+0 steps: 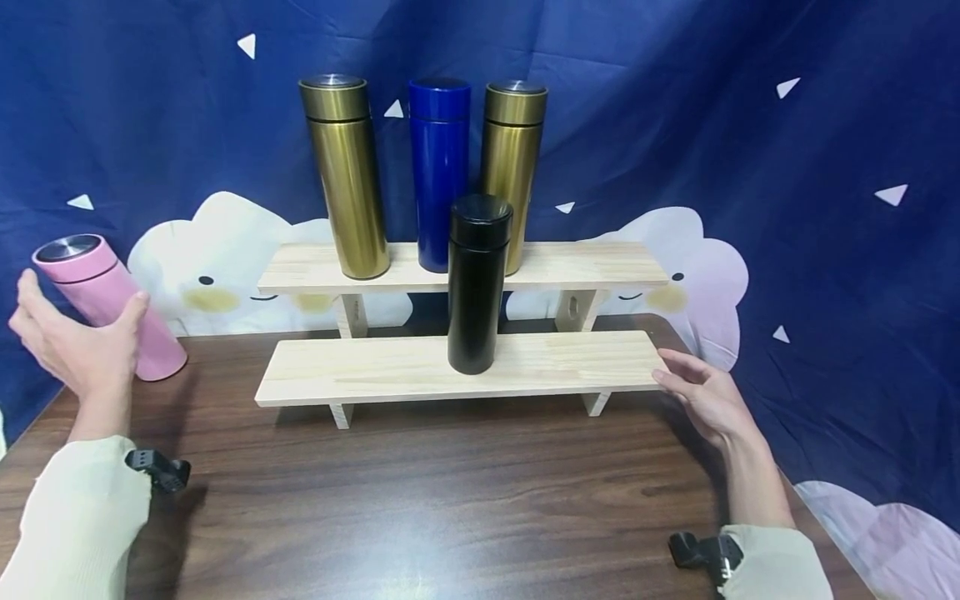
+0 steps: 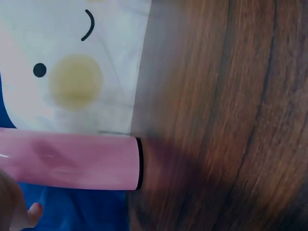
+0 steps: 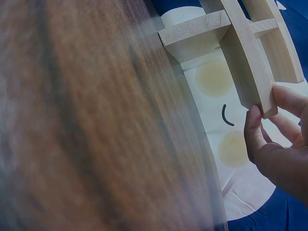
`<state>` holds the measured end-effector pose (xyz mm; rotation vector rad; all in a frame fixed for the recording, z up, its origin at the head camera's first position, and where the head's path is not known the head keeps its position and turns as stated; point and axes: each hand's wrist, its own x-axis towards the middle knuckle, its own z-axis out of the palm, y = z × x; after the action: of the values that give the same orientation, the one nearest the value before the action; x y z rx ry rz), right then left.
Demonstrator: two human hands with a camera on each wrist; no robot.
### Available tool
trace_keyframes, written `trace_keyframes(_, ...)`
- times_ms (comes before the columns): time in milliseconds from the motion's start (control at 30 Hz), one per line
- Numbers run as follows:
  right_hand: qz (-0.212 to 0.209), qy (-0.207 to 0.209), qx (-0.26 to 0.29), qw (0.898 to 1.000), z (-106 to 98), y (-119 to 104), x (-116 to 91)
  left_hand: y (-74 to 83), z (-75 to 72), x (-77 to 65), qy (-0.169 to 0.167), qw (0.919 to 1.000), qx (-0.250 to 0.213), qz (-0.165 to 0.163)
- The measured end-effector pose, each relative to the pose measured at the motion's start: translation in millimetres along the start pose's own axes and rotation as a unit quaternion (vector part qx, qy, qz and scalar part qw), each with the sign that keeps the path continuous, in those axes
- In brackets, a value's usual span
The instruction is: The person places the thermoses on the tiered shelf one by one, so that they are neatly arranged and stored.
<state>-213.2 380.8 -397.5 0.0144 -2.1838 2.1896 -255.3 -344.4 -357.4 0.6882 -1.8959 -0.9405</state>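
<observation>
On the left of the head view, a pink thermos bottle (image 1: 112,304) with a silver-topped lid stands on the table. My left hand (image 1: 78,346) is spread around its near side, thumb to the right. A gap shows between the fingers and the bottle's left side. The left wrist view catches the pink bottle's base on the table and part of the hand at the lower left. With thumb and fingers, my right hand (image 1: 705,400) pinches the right end of the lower board of a two-tier wooden shelf (image 1: 390,367); the right wrist view shows this grip.
A black thermos (image 1: 476,304) stands on the lower tier. On the upper tier are a gold thermos (image 1: 348,196), a blue one (image 1: 440,183) and another gold one (image 1: 517,158). Behind the brown table (image 1: 450,500) hangs a blue patterned cloth (image 1: 675,142).
</observation>
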Motion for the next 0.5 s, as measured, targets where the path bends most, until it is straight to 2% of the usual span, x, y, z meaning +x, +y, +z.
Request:
trace_keyframes(133,0.000,-0.001,0.004,1.000,1,1,1,-0.8,-0.1,5.1,-0.006,0.9998,-0.008,-0.017)
trace_keyframes(367,0.000,0.000,0.002,1.000,0,1,1,-4.6,2.0,13.7,-0.053,0.9924,-0.020,-0.109)
trace_keyframes(500,0.002,0.001,-0.003,1.000,0,0,1,-11.9,4.1,17.3,-0.065,0.9898,-0.026,-0.124)
